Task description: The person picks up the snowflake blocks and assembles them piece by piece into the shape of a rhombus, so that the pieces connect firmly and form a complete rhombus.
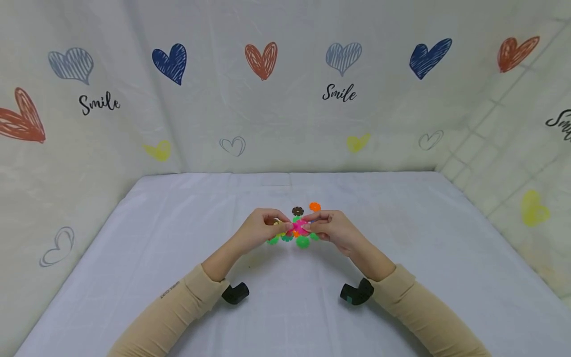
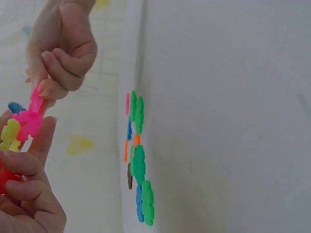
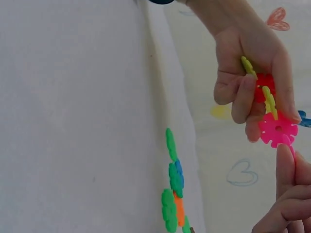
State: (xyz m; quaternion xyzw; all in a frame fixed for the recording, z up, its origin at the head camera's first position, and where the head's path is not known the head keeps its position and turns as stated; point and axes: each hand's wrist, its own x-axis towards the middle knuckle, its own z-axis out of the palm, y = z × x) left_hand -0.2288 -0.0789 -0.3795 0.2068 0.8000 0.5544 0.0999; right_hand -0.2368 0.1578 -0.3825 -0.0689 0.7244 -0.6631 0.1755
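My left hand (image 1: 264, 228) holds a small linked chain of notched plastic discs. In the right wrist view the chain shows a yellow disc (image 3: 248, 66), a red disc (image 3: 265, 86), another yellow disc (image 3: 269, 102) and a pink disc (image 3: 278, 128) at its end. Between thumb and fingertip, my right hand (image 1: 332, 229) pinches a second pink disc (image 2: 36, 101). The two pink discs meet at their edges, set at an angle to each other; how deep their slots engage I cannot tell. Both hands are raised above the table, fingertips close together.
Loose notched discs lie on the white-covered table (image 1: 285, 307) below and beyond the hands, among them a green disc (image 1: 303, 242), a brown disc (image 1: 297, 211) and an orange disc (image 1: 314, 207). A curtain (image 1: 294, 119) printed with hearts hangs behind the table.
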